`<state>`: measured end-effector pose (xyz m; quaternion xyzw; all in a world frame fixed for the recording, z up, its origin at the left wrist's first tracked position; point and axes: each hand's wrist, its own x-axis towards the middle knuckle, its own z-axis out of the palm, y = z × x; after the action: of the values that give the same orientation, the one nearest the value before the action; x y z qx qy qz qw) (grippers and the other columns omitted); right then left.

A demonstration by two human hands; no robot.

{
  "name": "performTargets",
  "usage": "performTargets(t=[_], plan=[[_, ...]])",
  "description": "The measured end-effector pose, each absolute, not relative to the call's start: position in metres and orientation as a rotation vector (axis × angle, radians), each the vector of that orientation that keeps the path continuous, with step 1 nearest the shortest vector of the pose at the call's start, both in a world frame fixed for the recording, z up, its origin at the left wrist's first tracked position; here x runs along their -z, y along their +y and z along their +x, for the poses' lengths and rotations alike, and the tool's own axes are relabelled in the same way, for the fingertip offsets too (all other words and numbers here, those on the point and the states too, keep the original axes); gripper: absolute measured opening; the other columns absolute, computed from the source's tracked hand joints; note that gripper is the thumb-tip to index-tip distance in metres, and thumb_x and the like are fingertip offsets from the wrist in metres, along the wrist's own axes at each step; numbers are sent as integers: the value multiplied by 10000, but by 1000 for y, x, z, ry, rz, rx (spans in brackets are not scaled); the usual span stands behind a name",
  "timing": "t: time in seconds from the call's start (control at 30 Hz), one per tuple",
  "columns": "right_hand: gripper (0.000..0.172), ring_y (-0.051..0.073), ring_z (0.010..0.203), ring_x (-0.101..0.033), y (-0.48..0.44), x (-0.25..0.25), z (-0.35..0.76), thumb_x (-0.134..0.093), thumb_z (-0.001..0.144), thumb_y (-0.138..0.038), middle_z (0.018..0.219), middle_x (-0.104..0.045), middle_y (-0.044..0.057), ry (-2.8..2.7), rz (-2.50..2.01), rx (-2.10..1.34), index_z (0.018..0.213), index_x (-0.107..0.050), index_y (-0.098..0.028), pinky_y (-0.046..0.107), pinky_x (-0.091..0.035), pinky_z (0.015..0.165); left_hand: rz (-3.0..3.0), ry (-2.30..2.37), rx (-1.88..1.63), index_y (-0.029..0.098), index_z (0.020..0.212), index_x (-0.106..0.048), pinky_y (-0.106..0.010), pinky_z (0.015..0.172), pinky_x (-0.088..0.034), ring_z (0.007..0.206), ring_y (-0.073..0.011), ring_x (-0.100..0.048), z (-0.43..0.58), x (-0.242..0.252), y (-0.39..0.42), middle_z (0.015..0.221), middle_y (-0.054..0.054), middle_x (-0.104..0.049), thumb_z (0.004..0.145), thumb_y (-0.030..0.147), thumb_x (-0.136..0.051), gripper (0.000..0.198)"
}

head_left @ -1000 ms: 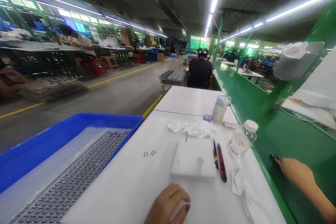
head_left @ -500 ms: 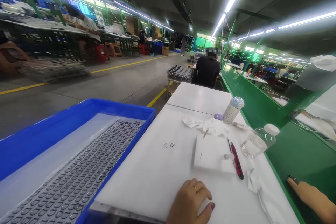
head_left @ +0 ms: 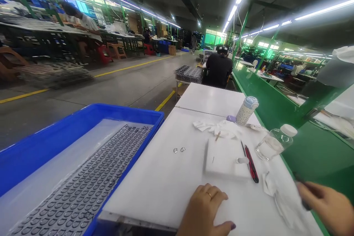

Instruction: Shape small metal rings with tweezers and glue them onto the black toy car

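My left hand (head_left: 206, 210), a ring on one finger, rests palm down on the white table (head_left: 166, 177) near its front edge, fingers together and holding nothing. My right hand (head_left: 326, 202) hovers at the table's right edge, blurred, with a dark slim object (head_left: 302, 188) pinched in its fingers. Ahead of the left hand lies a white foam block (head_left: 225, 158) with a small pin stuck in it. Two tiny metal rings (head_left: 179, 150) sit left of the block.
A blue tray (head_left: 83, 118) with a mat of several small dark parts sits at left. A red pen (head_left: 251, 162), crumpled wipes (head_left: 221, 129), a clear bottle (head_left: 273, 143) and a dotted bottle (head_left: 246, 110) lie beyond. A green conveyor (head_left: 304, 147) runs along the right. A person sits ahead.
My right hand has lifted off the green conveyor and come toward the table with the dark object. The left hand has barely moved. The view swung slightly.
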<state>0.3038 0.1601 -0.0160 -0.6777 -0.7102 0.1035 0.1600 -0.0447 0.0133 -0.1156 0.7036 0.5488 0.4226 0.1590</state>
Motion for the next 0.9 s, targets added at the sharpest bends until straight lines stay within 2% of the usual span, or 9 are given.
performTargets(t=[0.07,0.13,0.2,0.27,0.33,0.47,0.57,0.67,0.9], plan=[[394,255,603,-705,113,19,235,-566,880,-586,657,-757,76,-2371,-1814,-706,715,-733,-269,354,-511,617,2061,1547,-1159,211,1212,-663,-447,829,-577,920,-318,-726,-47,114,14,1092,-76,-766,618,617,-921,764],[286,252,637,-709,77,29,170,-573,862,-434,712,-776,71,-2590,-1715,-558,692,-718,-256,334,-434,596,2115,1546,-1093,188,1343,-576,-466,873,-577,1016,-341,-725,-50,112,15,1220,-124,-735,655,687,-862,897],[242,263,625,-711,59,43,123,-595,822,-369,706,-779,86,-2692,-1688,-355,656,-711,-235,324,-351,568,2131,1576,-1024,178,1395,-517,-464,895,-570,1077,-348,-707,-50,109,15,1291,-152,-696,683,657,-845,918],[274,269,599,-700,54,55,101,-598,827,-367,658,-757,101,-2666,-1714,-201,618,-690,-217,323,-289,553,2106,1605,-953,186,1376,-527,-456,896,-560,1074,-346,-690,-49,108,16,1280,-147,-686,651,594,-881,904],[323,258,568,-677,60,61,100,-605,846,-387,613,-731,94,-2623,-1714,-239,580,-657,-213,319,-271,542,2064,1632,-890,190,1296,-582,-455,887,-552,1037,-342,-677,-45,107,17,1223,-128,-692,605,557,-918,852],[380,189,509,-609,80,52,122,-608,901,-525,538,-647,16,-2379,-1517,-602,660,-644,-232,296,-386,522,1951,1685,-808,186,1151,-647,-501,902,-546,1040,-361,-651,-39,104,18,1163,-109,-686,525,570,-970,803],[392,207,667,-699,95,36,122,-618,887,-602,797,-745,36,-2047,-1335,-517,1013,-676,-235,312,-545,618,1905,1696,-808,175,1179,-653,-545,952,-542,1095,-386,-638,-39,101,18,1212,-129,-675,483,525,-1001,853],[493,262,879,-760,107,27,106,-615,884,-541,1047,-776,95,-2031,-1250,-470,1258,-612,-220,378,-617,736,1904,1674,-814,169,1224,-655,-560,981,-546,1139,-406,-628,-42,100,17,1258,-155,-665,468,505,-1000,897],[395,309,984,-732,130,25,86,-477,937,-502,1124,-744,140,-2127,-1269,-437,1146,-662,-223,431,-593,772,1892,1580,-849,142,1287,-658,-522,1032,-548,1175,-385,-622,-51,92,13,1295,-166,-649,508,355,-931,853]])
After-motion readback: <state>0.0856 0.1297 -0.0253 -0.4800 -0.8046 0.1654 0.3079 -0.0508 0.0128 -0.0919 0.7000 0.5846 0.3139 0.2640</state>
